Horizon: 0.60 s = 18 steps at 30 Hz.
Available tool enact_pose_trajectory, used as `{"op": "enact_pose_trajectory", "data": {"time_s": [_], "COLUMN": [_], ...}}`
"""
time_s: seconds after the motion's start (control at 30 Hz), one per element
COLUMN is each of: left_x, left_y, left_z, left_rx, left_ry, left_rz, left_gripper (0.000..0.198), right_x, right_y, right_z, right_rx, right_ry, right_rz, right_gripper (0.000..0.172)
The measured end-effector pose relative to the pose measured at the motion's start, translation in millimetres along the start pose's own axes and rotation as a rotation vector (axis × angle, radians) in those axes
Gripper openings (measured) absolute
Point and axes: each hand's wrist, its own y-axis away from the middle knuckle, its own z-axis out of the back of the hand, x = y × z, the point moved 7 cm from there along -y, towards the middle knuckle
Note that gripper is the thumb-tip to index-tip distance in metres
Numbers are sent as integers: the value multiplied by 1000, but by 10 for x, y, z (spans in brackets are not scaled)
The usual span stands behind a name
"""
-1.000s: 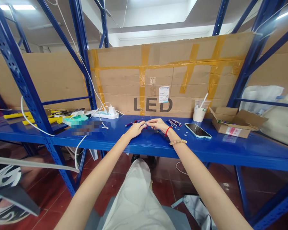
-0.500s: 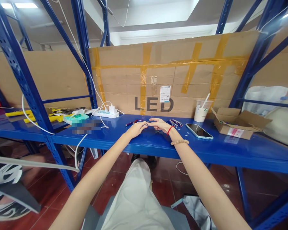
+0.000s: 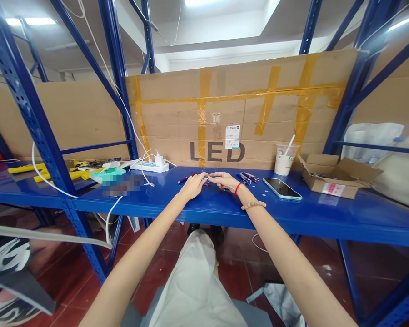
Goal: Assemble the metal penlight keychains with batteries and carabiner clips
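Over the blue shelf top (image 3: 163, 190), my left hand (image 3: 195, 186) and my right hand (image 3: 224, 180) meet at the fingertips. Both are closed in a pinch around a small shiny metal piece (image 3: 206, 182) with a hint of red; its exact kind is too small to make out. A dark, pen-like thin item (image 3: 183, 180) lies just left of my left hand, partly hidden by it. Beyond my right wrist rests a little pile of purple-blue pieces with metal clasps (image 3: 248, 177). Small pale discs are scattered near that pile.
To the right are a phone (image 3: 282, 188), a cup with a straw (image 3: 283, 163) and an open cardboard box (image 3: 334, 177). On the left sit a white power strip (image 3: 152, 166) with cables, a teal packet (image 3: 108, 174) and yellow items. A taped cardboard panel (image 3: 170, 122) stands behind.
My fingertips have drawn together into a tighter pinch, and the small shiny piece now shows between them. The view has tilted slightly upward.
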Motion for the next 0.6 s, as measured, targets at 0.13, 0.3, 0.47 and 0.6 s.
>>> {"op": "enact_pose_trajectory", "data": {"time_s": [0.13, 0.3, 0.47, 0.6], "left_x": [69, 109, 156, 154], "left_y": [-19, -12, -7, -1], "left_z": [-5, 6, -39, -41], "left_rx": [-37, -69, -53, -49], "left_ry": [62, 157, 185, 236], "left_rz": [40, 48, 74, 61], "left_gripper": [29, 26, 22, 18], "right_x": [35, 114, 131, 157], "right_y": [-81, -145, -120, -88], "right_z": [26, 51, 82, 73], "right_rx": [-21, -87, -185, -186], "right_ry": [44, 193, 441, 510], "right_rz": [146, 381, 423, 434], "right_gripper": [42, 43, 34, 31]}}
